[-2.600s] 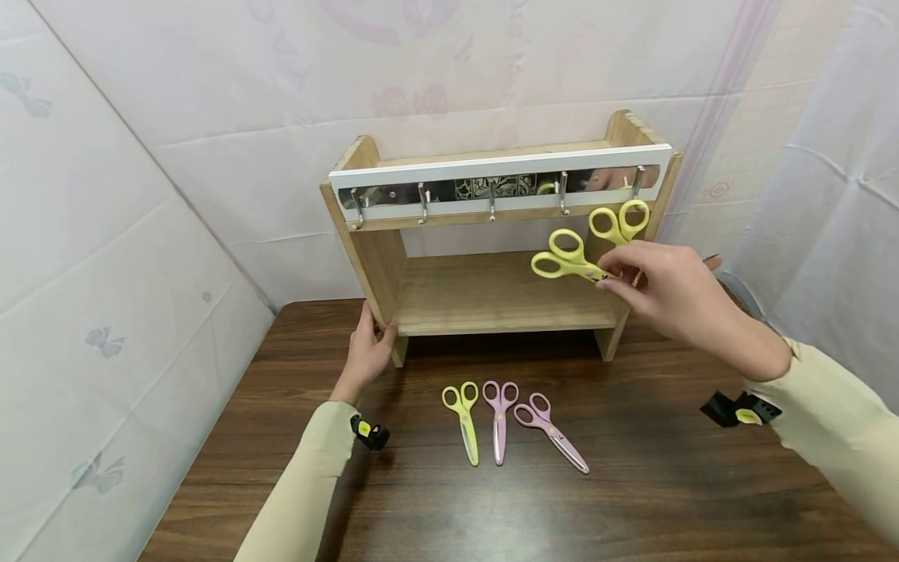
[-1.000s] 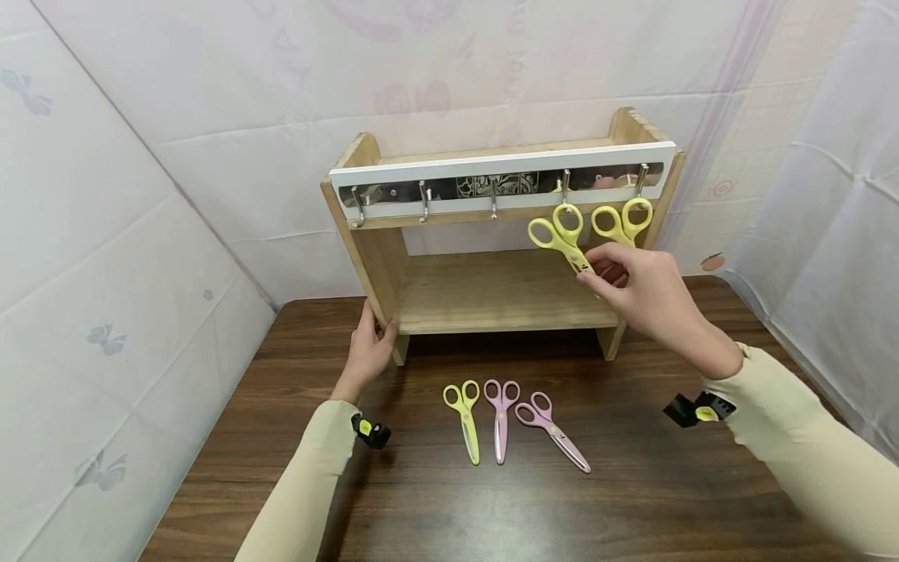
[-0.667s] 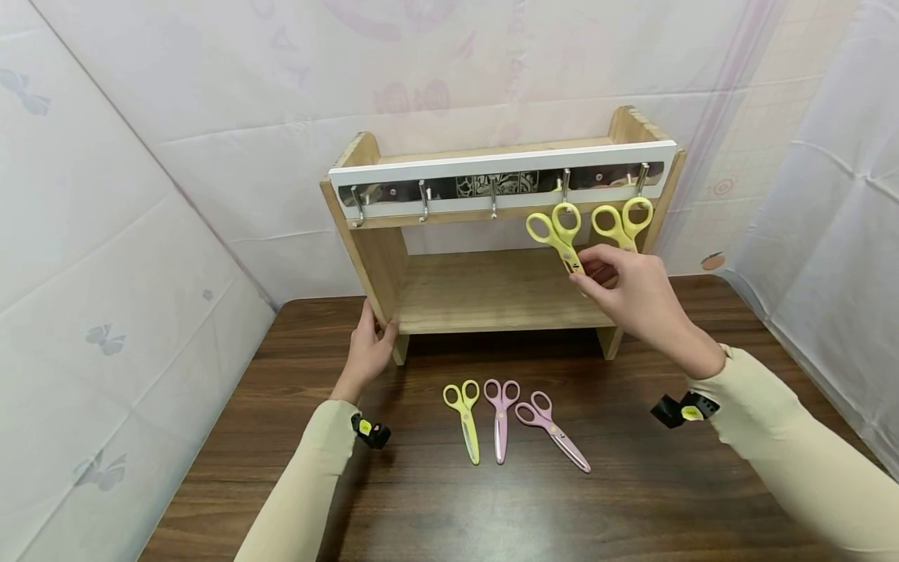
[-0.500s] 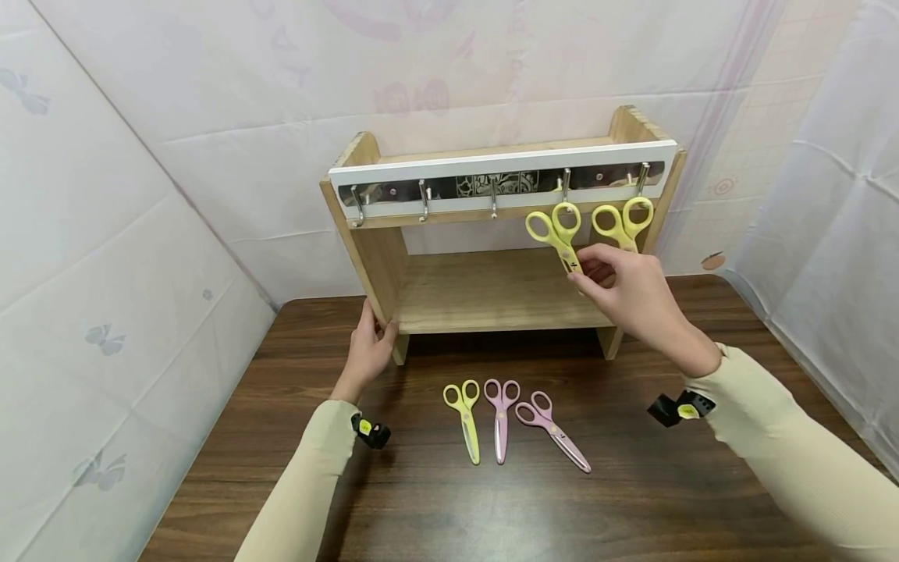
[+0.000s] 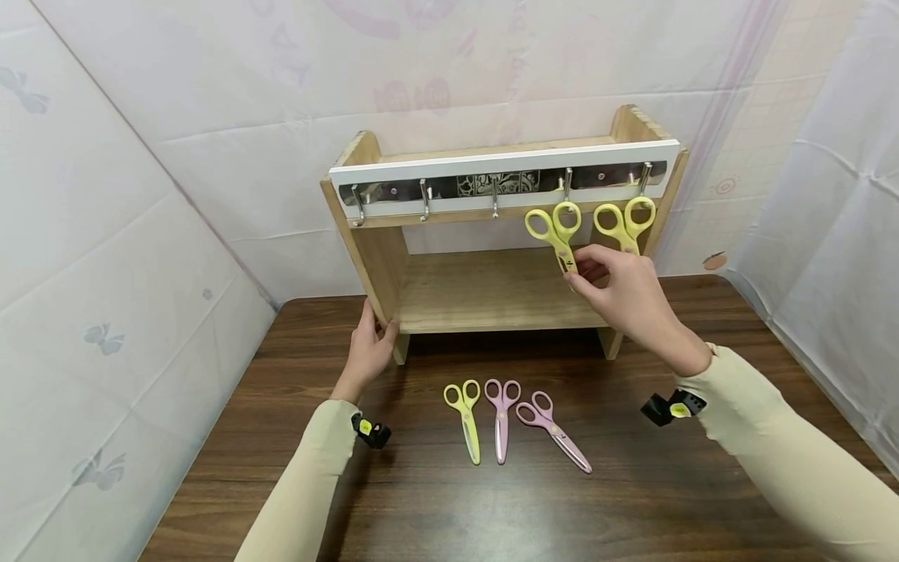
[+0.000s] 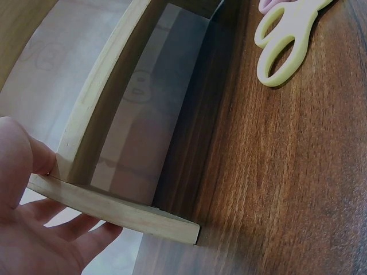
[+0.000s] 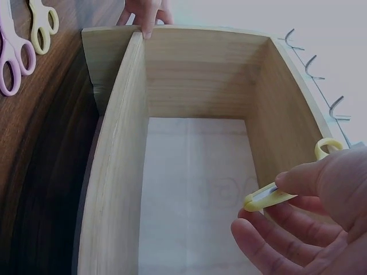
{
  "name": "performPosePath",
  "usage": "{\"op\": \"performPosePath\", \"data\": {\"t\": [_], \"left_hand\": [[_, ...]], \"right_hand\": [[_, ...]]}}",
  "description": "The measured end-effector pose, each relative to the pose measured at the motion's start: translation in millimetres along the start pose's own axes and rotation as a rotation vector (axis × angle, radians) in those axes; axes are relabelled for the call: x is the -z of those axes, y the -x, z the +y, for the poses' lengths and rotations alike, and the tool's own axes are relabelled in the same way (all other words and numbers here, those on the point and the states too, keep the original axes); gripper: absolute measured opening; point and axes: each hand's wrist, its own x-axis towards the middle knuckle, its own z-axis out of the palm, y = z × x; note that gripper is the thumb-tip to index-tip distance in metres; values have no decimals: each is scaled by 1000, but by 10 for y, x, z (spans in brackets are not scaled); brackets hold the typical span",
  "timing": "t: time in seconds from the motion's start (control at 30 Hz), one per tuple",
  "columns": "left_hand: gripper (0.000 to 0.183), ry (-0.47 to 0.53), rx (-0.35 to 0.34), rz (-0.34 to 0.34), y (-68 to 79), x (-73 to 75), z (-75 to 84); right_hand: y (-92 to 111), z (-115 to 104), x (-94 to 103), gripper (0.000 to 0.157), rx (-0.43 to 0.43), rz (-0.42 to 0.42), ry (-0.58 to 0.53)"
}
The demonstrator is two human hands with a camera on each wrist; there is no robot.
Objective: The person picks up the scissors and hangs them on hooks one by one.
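Note:
My right hand [image 5: 621, 293] pinches yellow scissors [image 5: 558, 234] by the blades, handles up; in the right wrist view the blade tip [image 7: 252, 203] pokes out between thumb and fingers. The right finger loop overlaps the lower end of a metal hook [image 5: 568, 183], second from the right. A second pair of yellow scissors [image 5: 623, 222] hangs at the rightmost hook [image 5: 644, 178], its blades hidden behind my hand. My left hand [image 5: 368, 351] grips the left side panel [image 6: 132, 215] of the wooden shelf [image 5: 506, 297], thumb inside, fingers outside.
On the dark wooden table [image 5: 421, 515], before the shelf, lie yellow scissors [image 5: 465, 417], pink scissors [image 5: 501, 421] and slanted pink scissors [image 5: 555, 433]. The hooks sit on a white rail [image 5: 414, 173] along the shelf's upper front. A printed curtain [image 5: 211, 140] hangs behind.
My right hand has moved left, and the held scissors have turned from sideways to nearly upright, their loop rising to the hook. During the last half second it shifts only slightly. The left hand stays put.

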Motion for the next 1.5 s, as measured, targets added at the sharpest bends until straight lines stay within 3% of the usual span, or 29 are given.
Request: {"op": "performPosePath", "data": {"t": [1.23,1.5], "left_hand": [[57,-18,12,10,-9,1,12],[57,-12,11,5,-3,4,11]], "right_hand": [[0,36,-55,9,-37,-35,18],[20,48,-61,15,-40,-61,38]]}}
